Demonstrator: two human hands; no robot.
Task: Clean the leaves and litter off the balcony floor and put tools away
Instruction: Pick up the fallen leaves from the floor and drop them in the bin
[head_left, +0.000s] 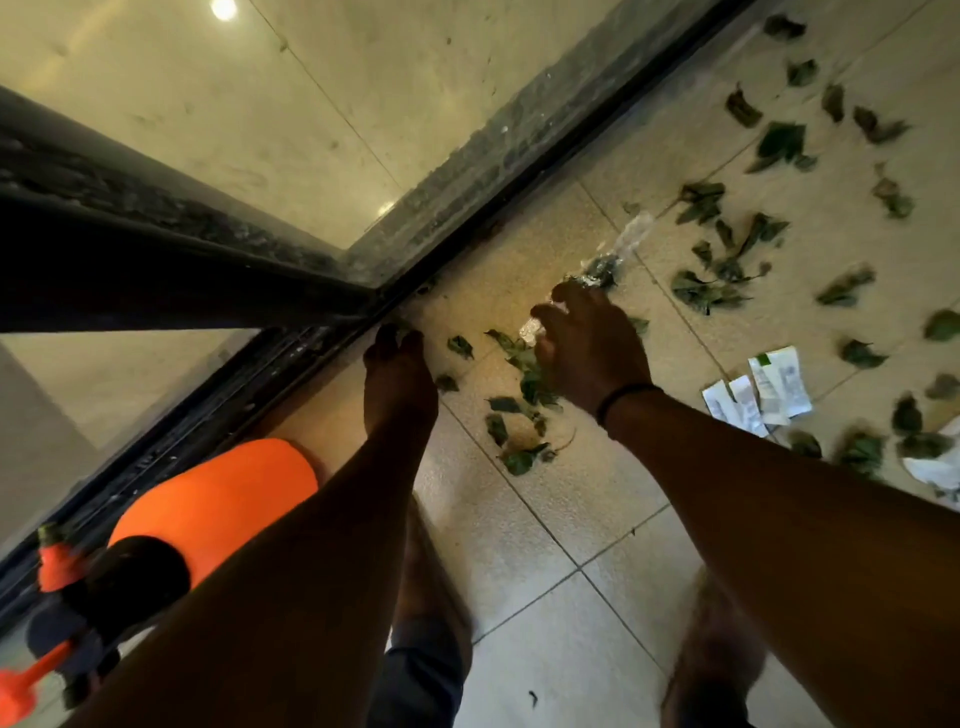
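Both forearms reached out over the tiled floor (524, 525) from 6 o'clock. Left hand (399, 384) hovered by the door track (291, 358), fingers bunched toward a leaf at their tips; whether that grip held it I cannot tell. Right hand (589, 348) gripped a clear plastic wrapper (618, 254), pointing toward 1 o'clock. Leaves (519, 374) lay under and between the hands, with more scattered toward 2 o'clock. Paper scraps (763, 389) lay at 3 o'clock. An orange sprayer (208, 499) lay at 8 o'clock beside the track.

Green leaves (524, 364) strewn over pale tiled floor (519, 519); white paper litter (763, 389) — rightward
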